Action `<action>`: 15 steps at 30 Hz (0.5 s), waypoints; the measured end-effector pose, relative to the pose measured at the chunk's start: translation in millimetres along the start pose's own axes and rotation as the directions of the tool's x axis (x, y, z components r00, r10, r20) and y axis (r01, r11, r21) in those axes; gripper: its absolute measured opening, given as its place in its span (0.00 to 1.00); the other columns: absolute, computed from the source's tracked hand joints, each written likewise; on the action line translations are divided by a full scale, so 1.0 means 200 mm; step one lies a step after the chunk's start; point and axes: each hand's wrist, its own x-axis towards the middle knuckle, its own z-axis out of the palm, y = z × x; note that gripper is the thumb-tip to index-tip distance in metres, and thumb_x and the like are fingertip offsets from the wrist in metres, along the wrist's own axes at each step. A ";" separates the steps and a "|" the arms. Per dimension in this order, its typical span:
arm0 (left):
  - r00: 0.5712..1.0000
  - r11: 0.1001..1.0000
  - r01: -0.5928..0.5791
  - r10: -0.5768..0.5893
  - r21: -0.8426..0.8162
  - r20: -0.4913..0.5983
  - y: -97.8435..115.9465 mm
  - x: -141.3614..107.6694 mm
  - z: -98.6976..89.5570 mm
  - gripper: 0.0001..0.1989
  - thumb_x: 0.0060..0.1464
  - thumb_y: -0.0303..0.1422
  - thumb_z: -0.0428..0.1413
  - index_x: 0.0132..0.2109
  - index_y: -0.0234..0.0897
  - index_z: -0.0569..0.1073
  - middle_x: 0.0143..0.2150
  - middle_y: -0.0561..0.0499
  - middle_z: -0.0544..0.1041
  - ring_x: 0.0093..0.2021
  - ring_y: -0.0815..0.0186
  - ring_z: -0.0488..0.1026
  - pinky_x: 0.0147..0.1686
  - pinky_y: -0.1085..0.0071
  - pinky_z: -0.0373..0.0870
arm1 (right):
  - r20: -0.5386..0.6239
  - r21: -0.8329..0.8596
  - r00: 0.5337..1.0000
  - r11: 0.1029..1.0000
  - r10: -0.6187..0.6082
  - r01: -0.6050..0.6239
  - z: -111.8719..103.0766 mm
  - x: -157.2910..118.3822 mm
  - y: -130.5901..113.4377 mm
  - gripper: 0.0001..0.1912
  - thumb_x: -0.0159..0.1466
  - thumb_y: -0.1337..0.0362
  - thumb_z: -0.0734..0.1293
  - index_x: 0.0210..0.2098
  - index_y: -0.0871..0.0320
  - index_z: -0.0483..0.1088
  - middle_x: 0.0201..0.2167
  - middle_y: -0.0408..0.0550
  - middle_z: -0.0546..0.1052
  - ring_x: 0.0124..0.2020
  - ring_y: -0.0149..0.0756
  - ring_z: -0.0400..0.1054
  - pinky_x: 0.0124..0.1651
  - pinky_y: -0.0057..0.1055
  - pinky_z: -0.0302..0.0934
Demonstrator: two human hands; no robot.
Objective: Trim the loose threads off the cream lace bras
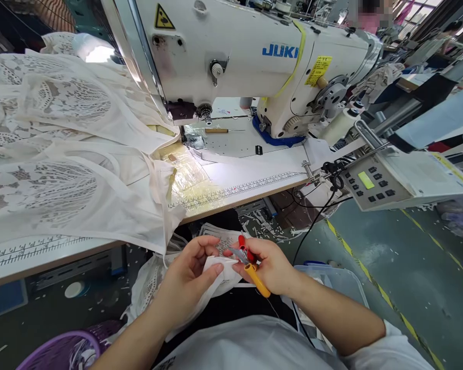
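Over the lap, my left hand (198, 264) pinches the edge of a white lace garment (219, 272) between thumb and fingers. My right hand (268, 264) is closed around small scissors (256, 280) with one red and one yellow handle, their blades pointing left toward the cloth. The right fingertips also touch the fabric's edge. Part of the garment hangs down past my left wrist. Up on the table to the left lies a pile of similar white lace garments (61, 174), with one strap draped over the front edge.
A JUKI sewing machine (231, 51) stands beyond the table edge, which carries a printed ruler (239, 190). A small awl (218, 130) lies under its arm. The control box (386, 177) sits at right. A purple basket (61, 344) and a clear plastic bin (347, 280) flank my lap.
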 end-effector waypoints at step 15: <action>0.981 0.991 0.124 -0.130 0.048 0.145 0.01 0.00 -0.09 0.07 0.47 0.36 0.57 0.33 0.39 0.75 0.33 0.51 0.74 0.34 0.67 0.69 0.34 0.74 0.65 | 0.022 -0.045 1.000 0.999 -0.022 0.023 -0.03 -0.04 0.01 0.03 0.49 0.69 0.62 0.25 0.59 0.61 0.20 0.39 0.63 0.22 0.26 0.56 0.24 0.22 0.53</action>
